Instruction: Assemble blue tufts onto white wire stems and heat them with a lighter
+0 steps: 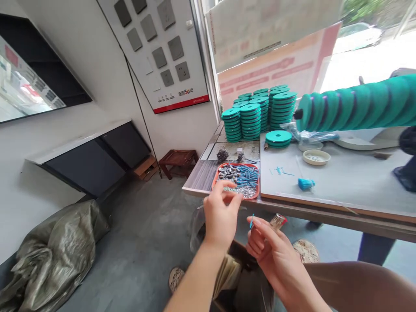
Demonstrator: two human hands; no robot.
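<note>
My left hand [222, 212] reaches over the front edge of an orange tray [259, 182], its curled thumb and forefinger a little apart, with nothing plainly seen between them. The tray holds dark metallic pieces [229, 172], thin blue pieces [247, 175] and small silvery parts [246, 191]. Below the table edge, my right hand [276, 251] pinches a small blue piece [251, 222] between thumb and forefinger. A short shiny cylinder with a red end [278, 221] sticks out from behind that hand; how it is held is hidden.
Stacked green spools [250, 123] stand behind the tray, beside a row of spools on a rod [354, 104]. A pale board [341, 182] carries a shallow dish [316, 157] and a blue bundle [306, 184]. An open box [240, 277] is below my hands.
</note>
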